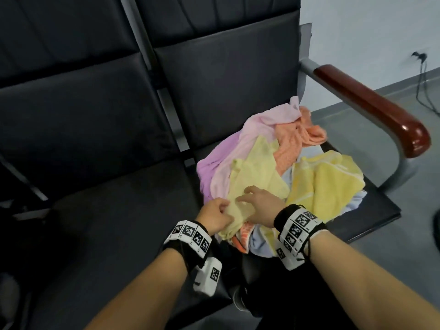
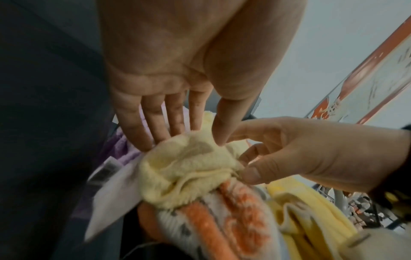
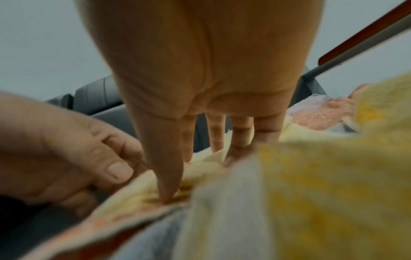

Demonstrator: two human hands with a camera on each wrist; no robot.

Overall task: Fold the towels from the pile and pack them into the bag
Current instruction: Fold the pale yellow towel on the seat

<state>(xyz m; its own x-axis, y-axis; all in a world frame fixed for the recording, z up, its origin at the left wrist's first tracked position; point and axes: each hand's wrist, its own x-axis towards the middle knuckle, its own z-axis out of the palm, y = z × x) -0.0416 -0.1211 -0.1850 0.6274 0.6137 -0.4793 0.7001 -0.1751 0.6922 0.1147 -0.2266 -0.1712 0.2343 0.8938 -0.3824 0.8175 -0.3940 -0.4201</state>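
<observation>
A loose pile of towels (image 1: 295,139) lies on the right seat of a black bench (image 1: 226,91). On top, at the pile's near side, is a pale yellow towel (image 1: 259,172) (image 2: 189,168) (image 3: 211,167). My left hand (image 1: 226,210) (image 2: 184,140) pinches its bunched near-left edge between thumb and fingers. My right hand (image 1: 250,198) (image 2: 244,167) (image 3: 200,176) is just to the right, thumb and forefinger pinching a fold of the same towel, the other fingers spread over it. No bag shows in any view.
Under and around it lie a bright yellow towel (image 1: 328,182), an orange one (image 1: 292,139), a pink one (image 1: 257,129), a purple one (image 1: 212,167) and an orange-patterned one (image 2: 233,219). A wooden armrest (image 1: 371,108) bounds the right side. The left seat (image 1: 107,222) is bare.
</observation>
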